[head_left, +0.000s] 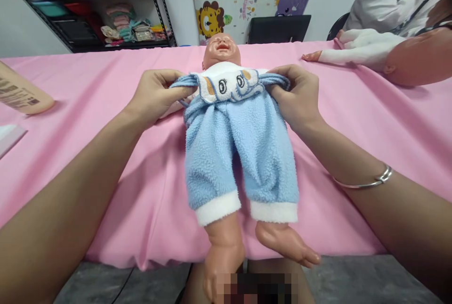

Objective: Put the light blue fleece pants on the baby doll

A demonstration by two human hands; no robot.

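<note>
A bottle [21, 94] lies by the desk's [370, 125] left edge. The left hand [155, 94], grip closed, pinches the left waistband of the blue pants [240, 153] on the doll [222, 49] lying mid-desk, feet past the near edge. To seat the waistband evenly, both sides should rise level. The right hand [298, 94] pinches the other side. Another doll [416, 56] lies at the far right.

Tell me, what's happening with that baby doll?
A person is dressing a plastic baby doll lying on its back on a table with a pink cloth. The left hand and the right hand each grip a side of the top edge of fuzzy light blue trousers with white cuffs, drawn up to the doll's chest. Its bare feet hang over the table edge. At far right, another person holds a second doll.
</note>
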